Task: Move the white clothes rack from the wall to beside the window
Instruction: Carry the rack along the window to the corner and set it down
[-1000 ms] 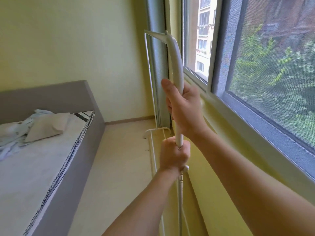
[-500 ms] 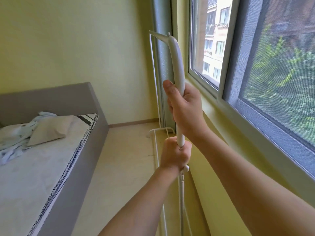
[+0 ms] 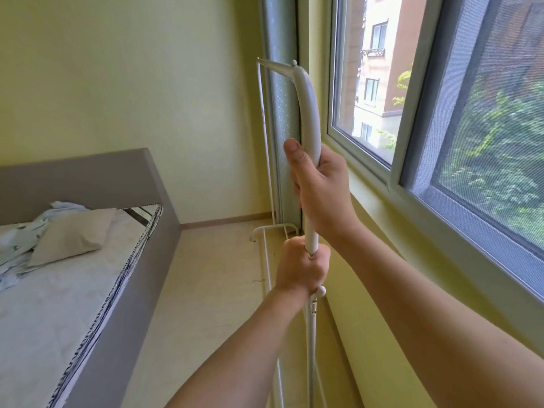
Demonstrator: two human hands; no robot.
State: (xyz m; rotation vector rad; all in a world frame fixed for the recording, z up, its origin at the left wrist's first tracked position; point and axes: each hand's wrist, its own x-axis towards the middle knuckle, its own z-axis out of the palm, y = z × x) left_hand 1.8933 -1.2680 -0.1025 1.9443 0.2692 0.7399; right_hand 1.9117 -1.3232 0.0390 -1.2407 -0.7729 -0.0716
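A: What is shown in the head view, and how far along is the task judged to be?

B: The white clothes rack [image 3: 309, 113] is seen at the centre of the frame, set along the yellow wall just under the window [image 3: 441, 113], which fills the upper right. Its near upright is clasped by both hands: the right hand [image 3: 321, 192] is clenched around the thick upper tube, thumb laid up along it, and the left hand [image 3: 303, 269] is wrapped around the thinner pole just below. The far upright and the curved foot are visible near the grey curtain [image 3: 282, 113] in the corner.

A: So what is left?

B: The carry is judged largely done, since the rack is already beside the window. Whether its feet rest fully on the floor [image 3: 206, 275] cannot be told. Only the final settling and the release of both grips appear to remain.

A: Are any containers seen?

B: None is seen. At the lower left, a bed [image 3: 73, 304] is shown, with a pillow [image 3: 73, 234] and crumpled cloth on it.
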